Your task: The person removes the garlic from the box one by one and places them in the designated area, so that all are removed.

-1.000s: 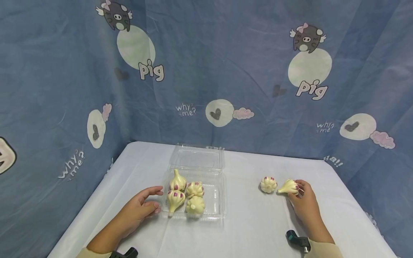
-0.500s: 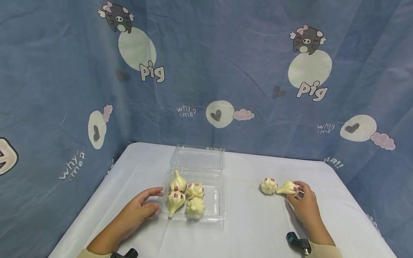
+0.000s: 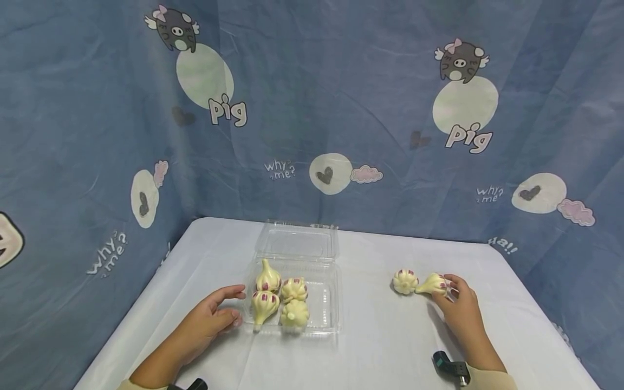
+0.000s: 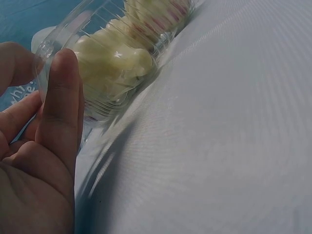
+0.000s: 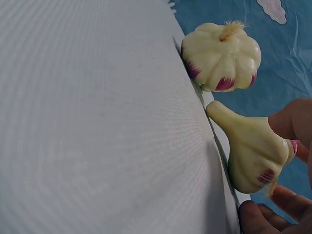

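In the head view, a clear plastic clamshell box (image 3: 324, 303) lies on the table, its lid (image 3: 297, 242) folded back. Several garlic bulbs (image 3: 265, 304) with purple marks sit in its left part. My left hand (image 3: 209, 319) is at the box's left side, thumb and forefinger apart, fingertips touching the rim. The left wrist view shows this contact close up. At the right, my right hand (image 3: 460, 309) grips a garlic bulb (image 3: 433, 283) lying on its side, stem pointing left. Another garlic bulb (image 3: 405, 281) sits just left of that stem, a narrow gap between them in the right wrist view.
A white cloth covers the table (image 3: 370, 346). Blue fabric (image 3: 292, 108) with pig prints hangs behind it and along the sides. Each wrist wears a dark strap-mounted device, the right one (image 3: 448, 365) showing fully.
My right hand and its garlic bulb have shifted slightly left, towards the other loose bulb. The left hand and the box stay in place. The head view tilts a little.
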The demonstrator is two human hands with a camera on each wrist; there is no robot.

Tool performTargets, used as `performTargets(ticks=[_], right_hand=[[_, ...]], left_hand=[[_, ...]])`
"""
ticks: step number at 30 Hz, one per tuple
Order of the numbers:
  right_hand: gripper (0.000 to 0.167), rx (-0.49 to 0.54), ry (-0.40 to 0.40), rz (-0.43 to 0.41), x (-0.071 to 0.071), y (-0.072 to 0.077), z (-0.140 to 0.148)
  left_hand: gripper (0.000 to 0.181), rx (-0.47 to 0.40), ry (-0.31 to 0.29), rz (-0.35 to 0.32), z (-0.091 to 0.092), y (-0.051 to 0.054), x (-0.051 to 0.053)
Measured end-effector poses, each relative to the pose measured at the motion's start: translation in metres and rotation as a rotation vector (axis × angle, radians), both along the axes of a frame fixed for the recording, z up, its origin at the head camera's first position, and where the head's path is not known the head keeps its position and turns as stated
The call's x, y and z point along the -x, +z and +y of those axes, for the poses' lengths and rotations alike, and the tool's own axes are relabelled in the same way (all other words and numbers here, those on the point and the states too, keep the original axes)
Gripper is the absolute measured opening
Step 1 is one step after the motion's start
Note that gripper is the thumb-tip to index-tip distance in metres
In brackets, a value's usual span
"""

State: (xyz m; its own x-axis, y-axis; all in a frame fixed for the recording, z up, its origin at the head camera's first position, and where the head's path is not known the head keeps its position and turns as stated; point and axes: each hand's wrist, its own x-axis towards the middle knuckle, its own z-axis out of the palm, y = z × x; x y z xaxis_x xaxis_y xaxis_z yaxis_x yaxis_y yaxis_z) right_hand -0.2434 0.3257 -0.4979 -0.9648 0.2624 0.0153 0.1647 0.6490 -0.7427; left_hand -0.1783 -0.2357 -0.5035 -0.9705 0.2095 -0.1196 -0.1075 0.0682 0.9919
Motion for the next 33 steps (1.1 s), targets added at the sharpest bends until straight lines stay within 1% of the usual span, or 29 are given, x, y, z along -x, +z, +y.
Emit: performTargets(ticks=[4,10,16,19,22,27,30,33], right_hand=[[0.07,-0.003,-0.004,-0.014,-0.001,0.001,0.001],[0.076,0.016,-0.016,-0.023,0.0,-0.002,0.002],[0.079,0.026,-0.076,-0.015,-0.002,-0.001,0.003],[0.076,0.048,-0.11,0.02,-0.003,0.002,0.001],[0.075,0.103,-0.127,0.09,-0.004,0.005,-0.001],[0.077,0.213,-0.153,0.213,-0.006,0.005,-0.004],[0.075,0.244,-0.162,0.264,-0.007,0.006,-0.006],[0.07,0.245,-0.159,0.299,-0.008,0.01,-0.011]], left_hand=[[0.067,-0.009,-0.012,0.007,0.0,0.001,0.0],[0.066,0.005,-0.003,-0.004,0.0,0.001,0.0],[0.067,0.01,-0.008,0.0,-0.001,-0.002,0.0],[0.067,0.012,-0.01,0.003,-0.002,-0.003,0.0],[0.066,0.014,-0.01,0.007,-0.001,-0.003,0.0],[0.066,0.014,-0.014,0.002,-0.001,-0.002,0.0],[0.067,0.016,-0.014,0.003,-0.001,-0.001,0.0],[0.066,0.019,-0.01,0.005,-0.001,0.0,0.0]])
